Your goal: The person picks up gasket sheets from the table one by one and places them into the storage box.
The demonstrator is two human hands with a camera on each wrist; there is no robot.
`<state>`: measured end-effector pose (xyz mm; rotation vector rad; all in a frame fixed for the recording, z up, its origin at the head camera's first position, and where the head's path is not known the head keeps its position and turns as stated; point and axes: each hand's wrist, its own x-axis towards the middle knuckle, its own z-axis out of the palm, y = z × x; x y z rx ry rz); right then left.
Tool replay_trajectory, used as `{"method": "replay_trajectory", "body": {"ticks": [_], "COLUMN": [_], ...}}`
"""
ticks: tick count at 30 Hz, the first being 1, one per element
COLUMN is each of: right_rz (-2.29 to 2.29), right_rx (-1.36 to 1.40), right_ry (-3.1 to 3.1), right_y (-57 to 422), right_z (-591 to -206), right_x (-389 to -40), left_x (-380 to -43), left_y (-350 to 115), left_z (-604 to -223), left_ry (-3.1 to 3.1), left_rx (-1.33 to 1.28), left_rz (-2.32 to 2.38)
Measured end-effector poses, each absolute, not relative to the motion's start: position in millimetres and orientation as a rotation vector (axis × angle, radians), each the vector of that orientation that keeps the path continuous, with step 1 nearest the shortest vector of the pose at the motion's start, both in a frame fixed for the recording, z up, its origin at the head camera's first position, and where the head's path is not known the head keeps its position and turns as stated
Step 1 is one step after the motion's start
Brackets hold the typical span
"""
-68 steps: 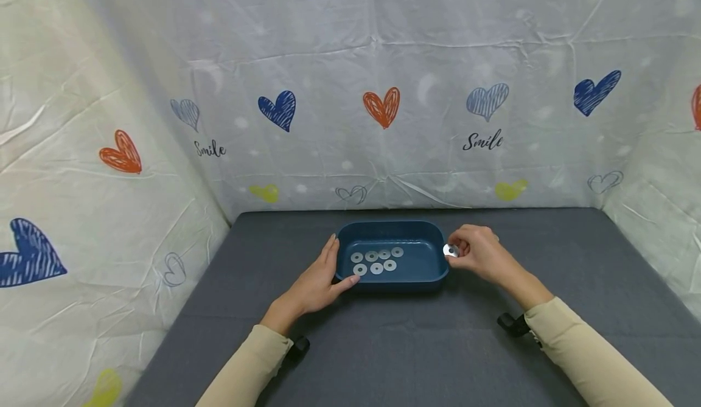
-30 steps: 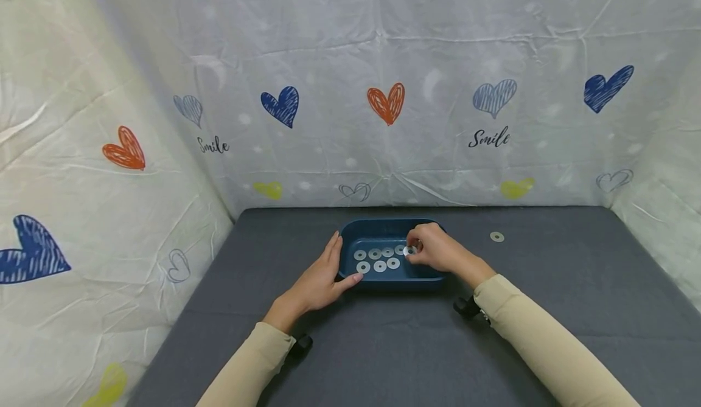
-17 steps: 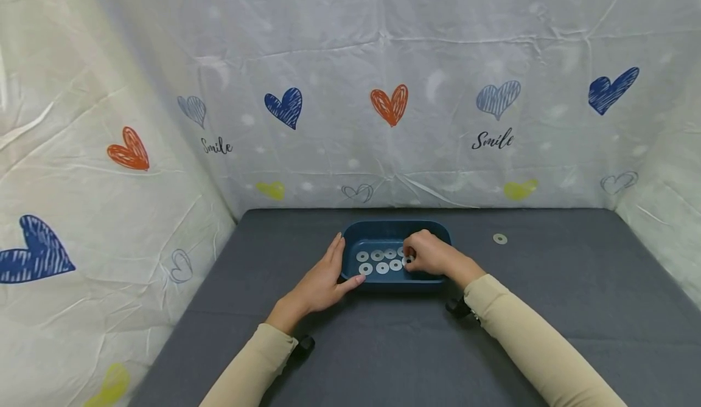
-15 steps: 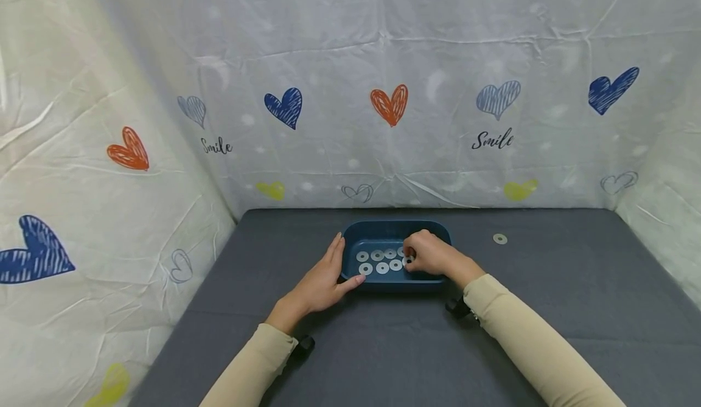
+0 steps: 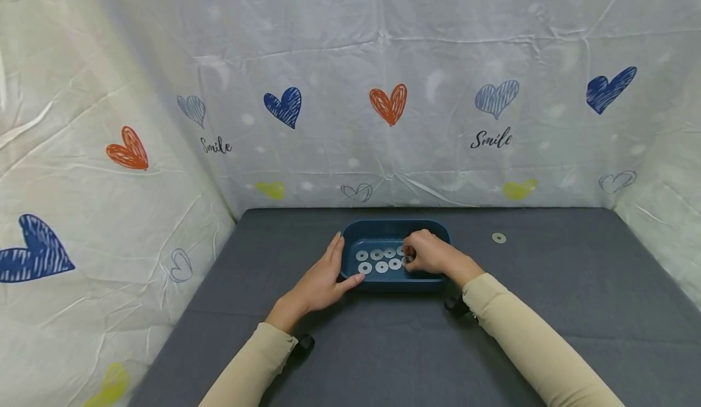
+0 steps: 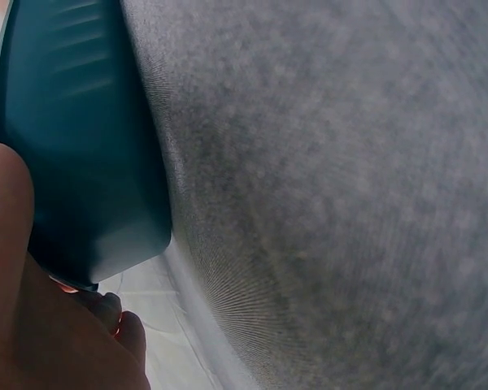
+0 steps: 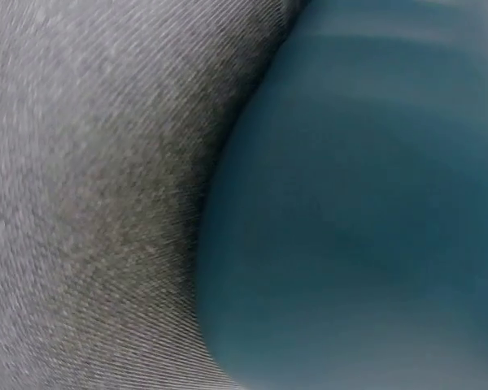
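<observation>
My left hand rests at the left end of a blue rectangular dish, fingers straight along its side wall and thumb on the front rim. In the left wrist view the same hand lies against the dish's outer wall. My right hand reaches over the right end of the dish and pinches a flat silver washer, partly hidden by the fingers, low over the dish floor. Several more washers lie in two rows inside, among them a front-left washer. The right wrist view shows just the dish's outer wall.
One washer lies on the grey cloth-covered table to the right of the dish. A white curtain printed with hearts stands behind the table and along both sides.
My right hand has come left from beside the dish's right rim and down into it, carrying the washer to the front row. The washer on the table now shows. My left hand stays put.
</observation>
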<state>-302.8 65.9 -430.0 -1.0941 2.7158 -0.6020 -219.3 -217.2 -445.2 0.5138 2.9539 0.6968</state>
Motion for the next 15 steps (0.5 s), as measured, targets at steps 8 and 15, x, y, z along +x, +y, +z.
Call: {"method": "replay_trajectory", "body": {"ticks": [8, 15], "right_rz": [-0.598, -0.741], "right_rx": [-1.148, -1.195], "right_ry": [2.732, 2.754], "right_y": [79.9, 108.4], "right_z": [-417.4, -402.3], "right_x": [-287.6, -267.7], "left_x": [-219.3, -219.6], "left_y": [-217.1, -216.9], "left_z": [-444.6, -444.0], "left_ry": [2.951, 2.954], "left_rx": [0.505, 0.501], "left_rz": [0.682, 0.676]}}
